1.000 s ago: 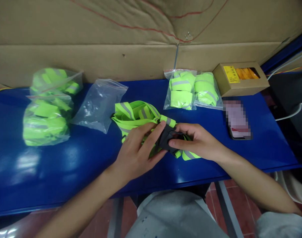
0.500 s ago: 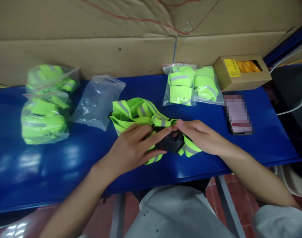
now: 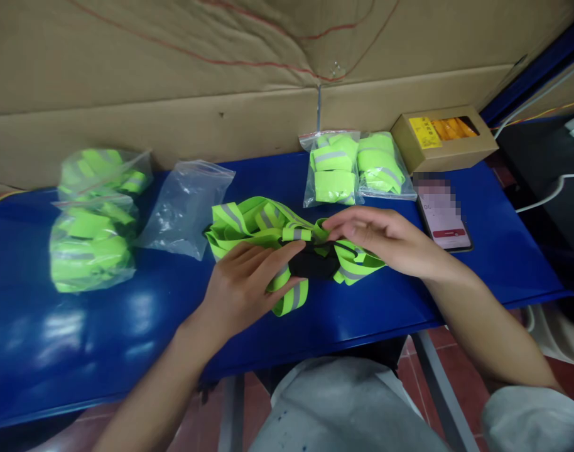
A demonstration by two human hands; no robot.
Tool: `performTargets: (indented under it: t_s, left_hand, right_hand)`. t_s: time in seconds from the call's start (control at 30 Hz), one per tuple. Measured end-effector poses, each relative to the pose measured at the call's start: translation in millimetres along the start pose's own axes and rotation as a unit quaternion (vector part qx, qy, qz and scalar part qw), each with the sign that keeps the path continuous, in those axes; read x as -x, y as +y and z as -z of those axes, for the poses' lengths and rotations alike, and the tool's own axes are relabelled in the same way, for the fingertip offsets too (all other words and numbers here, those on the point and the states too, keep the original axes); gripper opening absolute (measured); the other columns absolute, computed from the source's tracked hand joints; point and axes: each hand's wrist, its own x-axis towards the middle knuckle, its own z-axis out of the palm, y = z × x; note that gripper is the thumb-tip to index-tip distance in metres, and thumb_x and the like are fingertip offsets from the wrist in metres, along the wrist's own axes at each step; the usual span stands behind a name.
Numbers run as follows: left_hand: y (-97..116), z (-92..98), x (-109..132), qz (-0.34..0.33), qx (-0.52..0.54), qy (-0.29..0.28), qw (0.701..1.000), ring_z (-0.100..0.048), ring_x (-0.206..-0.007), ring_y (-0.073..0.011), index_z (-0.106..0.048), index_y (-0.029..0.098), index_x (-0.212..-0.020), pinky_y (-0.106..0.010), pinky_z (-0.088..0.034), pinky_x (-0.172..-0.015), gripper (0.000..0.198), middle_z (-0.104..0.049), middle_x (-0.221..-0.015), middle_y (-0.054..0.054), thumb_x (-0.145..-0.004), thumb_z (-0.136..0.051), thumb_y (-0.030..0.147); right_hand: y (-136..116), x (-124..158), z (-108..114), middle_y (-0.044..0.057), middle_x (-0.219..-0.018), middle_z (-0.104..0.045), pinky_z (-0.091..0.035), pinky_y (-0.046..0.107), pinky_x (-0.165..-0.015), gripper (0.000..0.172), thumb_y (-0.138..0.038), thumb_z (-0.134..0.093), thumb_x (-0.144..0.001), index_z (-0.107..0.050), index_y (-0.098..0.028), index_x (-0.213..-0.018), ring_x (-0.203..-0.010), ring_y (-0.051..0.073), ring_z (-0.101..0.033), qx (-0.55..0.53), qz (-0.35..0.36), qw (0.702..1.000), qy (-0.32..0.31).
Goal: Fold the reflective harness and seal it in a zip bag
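Reflective strap bundle (image 3: 259, 220) mid-table (image 3: 80, 351), long axis left-right, parallel to front edge. Left hand (image 3: 242, 285) grips strap loop beside black buckle (image 3: 313, 265); right hand (image 3: 385, 238) pinches strap above it. Packed strap bags (image 3: 89, 251) far left, empty zip bag (image 3: 186, 201) beside bundle, two packed rear bags (image 3: 334, 169). Cardboard box (image 3: 442, 141) holds orange items. Bare tabletop front-left.

Front left: bare table (image 3: 127, 326) lies open between the filled bags (image 3: 92, 232) and the left hand (image 3: 242, 285).
Back: cardboard wall (image 3: 174, 119) closes it; packed bags (image 3: 350, 169) and box (image 3: 442, 141) stand against it.
Right: phone (image 3: 442, 213) lies just beside the right hand (image 3: 385, 238).
Middle: empty bag (image 3: 186, 204) lies close beside the straps (image 3: 249, 223).
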Motion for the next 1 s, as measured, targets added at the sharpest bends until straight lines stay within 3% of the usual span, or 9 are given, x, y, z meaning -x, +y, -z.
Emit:
performTargets:
  t_s: [0.13, 0.33, 0.47, 0.67, 0.73, 0.87, 0.93, 1.0]
  left_hand:
    - [0.0, -0.7, -0.4, -0.003, -0.005, 0.009, 1.0, -0.076, -0.07, -0.0186, -0.058, 0.015, -0.14, -0.032, -0.055, -0.068, 0.045, -0.079, -0.086, -0.001, -0.102, -0.074, 0.035]
    - [0.1, -6.1, 2.2, 0.021, -0.036, 0.008, 0.999, -0.073, -0.066, -0.0184, -0.045, 0.015, -0.159, -0.033, -0.058, -0.071, 0.065, -0.08, -0.089, -0.004, -0.105, -0.069, 0.043]
    - [-0.3, -6.6, 4.1, 0.023, -0.037, -0.007, 0.999, -0.074, -0.069, -0.0204, -0.051, 0.014, -0.154, -0.034, -0.057, -0.07, 0.061, -0.077, -0.084, -0.003, -0.104, -0.069, 0.046]
    - [-0.4, -1.0, 3.0, 0.039, -0.054, 0.008, 0.998, -0.079, -0.085, -0.0247, -0.056, 0.015, -0.147, -0.037, -0.057, -0.077, 0.061, -0.081, -0.106, -0.011, -0.1, -0.073, 0.05]
    - [0.3, 0.6, 2.3, 0.047, -0.054, 0.012, 0.997, -0.078, -0.088, -0.0274, -0.056, 0.014, -0.146, -0.039, -0.057, -0.079, 0.064, -0.081, -0.109, -0.013, -0.099, -0.074, 0.053]
    - [0.9, 2.3, 0.6, 0.048, -0.043, 0.003, 0.998, -0.077, -0.091, -0.0299, -0.057, 0.01, -0.145, -0.041, -0.056, -0.079, 0.06, -0.079, -0.11, -0.015, -0.103, -0.066, 0.053]
    - [-0.1, 2.1, 0.3, 0.039, -0.057, 0.0, 0.998, -0.075, -0.088, -0.029, -0.061, 0.01, -0.141, -0.04, -0.054, -0.077, 0.053, -0.078, -0.103, -0.014, -0.106, -0.063, 0.049]
    - [-1.7, 1.4, 0.6, 0.029, -0.076, 0.006, 0.997, -0.073, -0.081, -0.0273, -0.067, 0.012, -0.134, -0.039, -0.052, -0.073, 0.045, -0.075, -0.093, -0.011, -0.106, -0.062, 0.047]
  right_hand:
    - [3.6, -0.1, -1.7, 0.008, -0.114, -0.079, -0.057, 0.03, -0.086, 0.035, -0.046, -0.07, -0.101, -0.075, -0.02, -0.124, -0.104, 0.02, -0.074, 0.029, 0.031, 0.999, 0.004]
    - [3.7, 1.0, -4.7, 0.008, -0.114, -0.078, -0.057, 0.034, -0.098, 0.029, -0.043, -0.062, -0.107, -0.073, -0.02, -0.121, -0.11, 0.021, -0.074, 0.021, 0.052, 0.997, 0.048]
    - [2.6, 0.8, -6.3, 0.008, -0.111, -0.078, -0.058, 0.035, -0.098, 0.031, -0.046, -0.061, -0.107, -0.074, -0.02, -0.117, -0.107, 0.021, -0.074, 0.016, 0.059, 0.997, 0.055]
    - [-4.6, 5.4, -0.6, 0.008, -0.118, -0.078, -0.057, 0.036, -0.1, 0.03, -0.046, -0.06, -0.108, -0.072, -0.022, -0.122, -0.11, 0.022, -0.073, 0.072, 0.098, 0.988, 0.098]
    - [-3.8, 7.6, 1.8, 0.01, -0.13, -0.075, -0.055, 0.04, -0.107, 0.037, -0.048, -0.066, -0.104, -0.069, -0.024, -0.132, -0.12, 0.025, -0.071, 0.112, 0.12, 0.984, 0.062]
    - [9.4, 8.5, -3.2, 0.012, -0.16, -0.058, -0.046, 0.05, -0.122, 0.085, -0.054, -0.087, -0.086, -0.051, -0.028, -0.158, -0.147, 0.034, -0.056, 0.254, 0.164, 0.952, -0.051]
    - [17.0, 7.5, -9.6, 0.012, -0.164, -0.054, -0.044, 0.051, -0.123, 0.086, -0.046, -0.085, -0.089, -0.045, -0.028, -0.162, -0.151, 0.034, -0.051, 0.319, 0.174, 0.93, -0.052]
    - [21.1, 6.2, -15.3, 0.013, -0.159, -0.059, -0.047, 0.049, -0.121, 0.072, -0.034, -0.078, -0.096, -0.046, -0.026, -0.16, -0.148, 0.031, -0.056, 0.356, 0.182, 0.916, -0.022]
